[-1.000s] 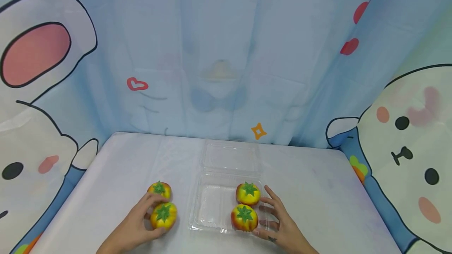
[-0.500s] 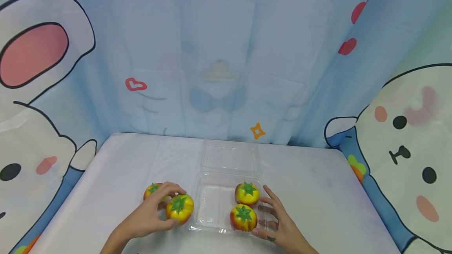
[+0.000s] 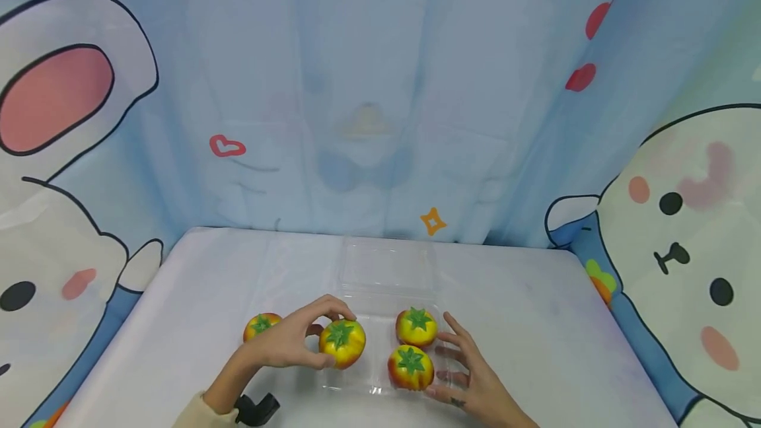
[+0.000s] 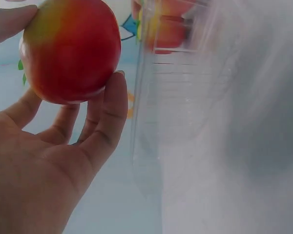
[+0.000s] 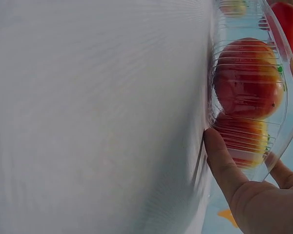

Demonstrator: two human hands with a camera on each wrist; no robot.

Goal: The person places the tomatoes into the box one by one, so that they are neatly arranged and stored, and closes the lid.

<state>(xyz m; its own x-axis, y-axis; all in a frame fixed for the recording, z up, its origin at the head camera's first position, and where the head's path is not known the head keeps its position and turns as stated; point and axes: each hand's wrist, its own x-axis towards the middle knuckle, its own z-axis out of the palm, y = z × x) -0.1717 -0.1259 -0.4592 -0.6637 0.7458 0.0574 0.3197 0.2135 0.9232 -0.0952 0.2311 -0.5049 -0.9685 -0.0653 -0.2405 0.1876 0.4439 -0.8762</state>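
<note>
My left hand (image 3: 291, 342) grips a yellow-and-red toy fruit (image 3: 343, 343) with a green star-shaped leaf top, thumb on one side and fingers on the other. In the left wrist view its red underside (image 4: 83, 58) faces the camera. This fruit is over the left part of a clear plastic clamshell box (image 3: 371, 375), lid laid back. Two like fruits, one farther (image 3: 417, 327) and one nearer (image 3: 411, 367), sit in the box's right half. Against the box's right side rests my right hand (image 3: 475, 382), fingers spread; in the right wrist view its thumb (image 5: 222, 158) is at the box's lower edge.
Another such fruit (image 3: 260, 326) lies on the white tablecloth (image 3: 523, 322), left of the box and partly behind my left hand. The box's lid (image 3: 389, 266) reaches toward the table's back edge. A blue printed curtain (image 3: 368, 51) hangs behind.
My left hand has carried its fruit rightward from beside the other fruit on the cloth to over the box's left part. The right hand and the box stay about where they were.
</note>
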